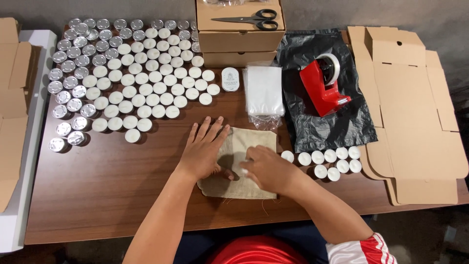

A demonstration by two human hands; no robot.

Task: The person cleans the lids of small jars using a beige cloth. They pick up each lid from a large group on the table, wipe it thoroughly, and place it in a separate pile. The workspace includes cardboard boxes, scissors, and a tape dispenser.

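- Burlap pouch [254,139]: soft, light, floppy; best pinched at its 12 o'clock edge.
- Left hand [204,149] lies flat, fingers spread, pressing it.
- Right hand [266,168] curls on it; whether it pinches anything, I cannot tell.

I see my own two bare forearms, uncovered to the elbow, ending in the left hand [204,152] and right hand [267,170], with no rings or watch. At five o'clock, a short red sleeve [361,250] with white stripes shows. At six o'clock, a red shirt [256,254] sits above dark blue trousers [205,242].
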